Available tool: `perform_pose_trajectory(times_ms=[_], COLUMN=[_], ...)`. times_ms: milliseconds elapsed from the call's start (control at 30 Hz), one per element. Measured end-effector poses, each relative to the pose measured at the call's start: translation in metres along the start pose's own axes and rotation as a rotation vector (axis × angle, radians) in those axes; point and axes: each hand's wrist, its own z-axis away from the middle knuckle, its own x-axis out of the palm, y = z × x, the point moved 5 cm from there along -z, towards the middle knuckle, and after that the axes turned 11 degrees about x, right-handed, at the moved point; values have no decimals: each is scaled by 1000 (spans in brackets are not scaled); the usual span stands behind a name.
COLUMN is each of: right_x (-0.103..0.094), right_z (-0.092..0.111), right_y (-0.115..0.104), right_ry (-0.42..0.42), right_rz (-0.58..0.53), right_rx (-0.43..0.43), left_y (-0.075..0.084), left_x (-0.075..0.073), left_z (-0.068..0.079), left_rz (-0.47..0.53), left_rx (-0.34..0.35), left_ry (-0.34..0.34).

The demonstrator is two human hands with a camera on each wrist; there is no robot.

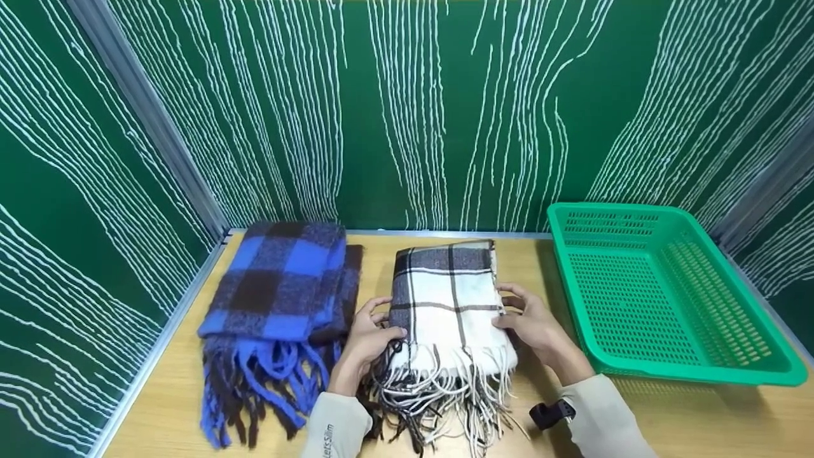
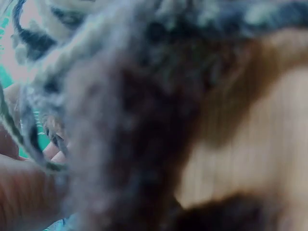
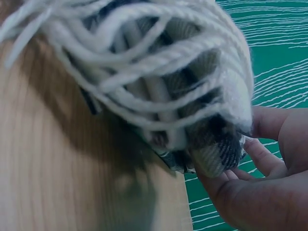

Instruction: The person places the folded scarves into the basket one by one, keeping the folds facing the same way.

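Note:
A folded white, grey and black plaid scarf [image 1: 439, 312] lies in the middle of the wooden table, its long fringe toward me. My left hand [image 1: 365, 338] grips its left side, thumb on top and fingers along the edge. On the opposite side my right hand [image 1: 539, 323] holds the scarf between thumb and fingers. The right wrist view shows the layered folds and white fringe [image 3: 139, 72] beside the right hand [image 3: 269, 183]. Blurred fringe strands [image 2: 120, 134] fill most of the left wrist view, hiding much of the left hand [image 2: 29, 192].
To the left lies a folded blue and dark brown checked scarf [image 1: 273, 280] with thick fringe, close to my left forearm. A green plastic basket [image 1: 572, 286] stands at the right. Green panels with white lines [image 1: 458, 127] border the table [image 1: 159, 407] at the back and sides.

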Motion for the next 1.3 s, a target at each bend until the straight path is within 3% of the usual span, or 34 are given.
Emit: perform_pose_trajectory(times_ms=[733,1300], right_x=[-15,-26], right_z=[21,42], right_y=[-14,-37], right_ry=[15,20], right_rz=[25,70], right_rx=[-55,-80], left_y=[12,34], left_x=[13,23], left_z=[3,6], left_rz=[82,117], left_rx=[6,54], left_ry=[-70,-74])
